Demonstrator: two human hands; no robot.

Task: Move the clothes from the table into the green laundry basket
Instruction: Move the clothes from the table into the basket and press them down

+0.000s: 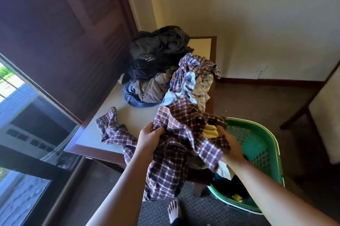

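A maroon and white plaid shirt (176, 144) hangs over the table's near right corner, one sleeve trailing left across the tabletop. My left hand (150, 137) grips its left side and my right hand (230, 144) grips its right side, with a bit of yellow cloth (211, 131) showing by the right thumb. The green laundry basket (266, 144) stands on the floor just right of the table, holding some dark and white clothes at its near end. A heap of clothes remains on the table (103, 133): dark garments (158, 54) at the back, jeans, and lighter checked shirts (193, 80).
A dark wooden door and a window lie to the left of the table. A wooden chair (316, 100) stands at the right. Brown carpet covers the floor, and my bare foot (173, 211) is near the table's front.
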